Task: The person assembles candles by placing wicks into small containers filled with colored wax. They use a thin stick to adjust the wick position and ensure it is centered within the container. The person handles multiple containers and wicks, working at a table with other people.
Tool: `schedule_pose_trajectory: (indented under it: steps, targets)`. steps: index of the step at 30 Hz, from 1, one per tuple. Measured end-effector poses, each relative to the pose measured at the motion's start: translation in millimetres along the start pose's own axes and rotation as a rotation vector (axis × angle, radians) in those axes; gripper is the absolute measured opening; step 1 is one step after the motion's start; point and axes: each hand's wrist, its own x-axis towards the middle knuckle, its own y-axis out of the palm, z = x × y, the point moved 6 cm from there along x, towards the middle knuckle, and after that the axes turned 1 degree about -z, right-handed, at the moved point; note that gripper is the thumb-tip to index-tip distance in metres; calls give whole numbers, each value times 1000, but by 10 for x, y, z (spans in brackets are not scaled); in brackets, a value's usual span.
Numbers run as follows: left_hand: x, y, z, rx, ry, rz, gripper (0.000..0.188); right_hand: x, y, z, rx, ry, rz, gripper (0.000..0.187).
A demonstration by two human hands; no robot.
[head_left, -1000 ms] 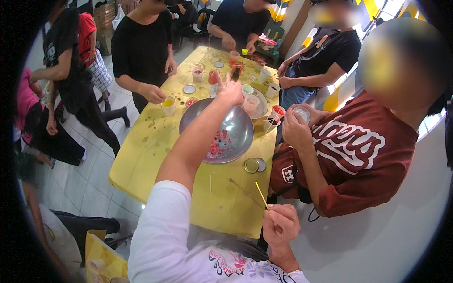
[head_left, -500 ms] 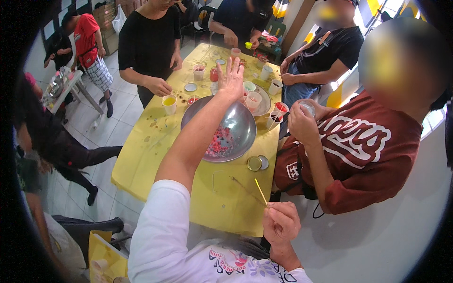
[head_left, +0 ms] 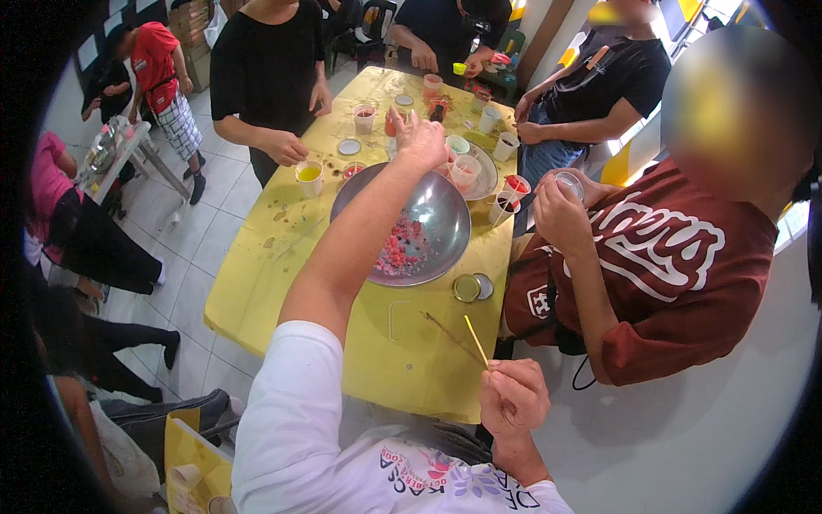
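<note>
My left arm stretches over a large metal bowl (head_left: 447,244) with pink and red crumbly pieces (head_left: 402,248) inside. Beyond the bowl's far rim, my left hand (head_left: 417,141) has its fingers extended and apart, holding nothing that I can see. It is nearest to a red container (head_left: 390,124) and the cups about it. Close to my body, my right hand (head_left: 515,398) pinches a thin yellow stick (head_left: 476,339), which points up and away. To the right of the bowl lie two round lids (head_left: 467,289).
The yellow-covered table (head_left: 282,300) carries a cup of yellow liquid (head_left: 309,177), a plate (head_left: 486,176) with cups, and dark-filled cups (head_left: 504,206). At right a person in maroon (head_left: 659,274) holds a clear container (head_left: 569,184). Others stand or sit around the table.
My left hand has lowered from a raised, spread pose toward the cups. My right hand still holds the yellow stick. The view has shifted slightly.
</note>
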Motion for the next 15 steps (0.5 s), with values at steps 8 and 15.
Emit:
schedule_pose_trajectory:
  steps: [8, 15]
  targets:
    - [265, 285, 237, -307, -71, -283, 83, -26, 77, -65, -8, 37, 26, 22]
    - [448, 422, 262, -478, -127, -179, 85, -22, 124, -94, -33, 63, 45, 23]
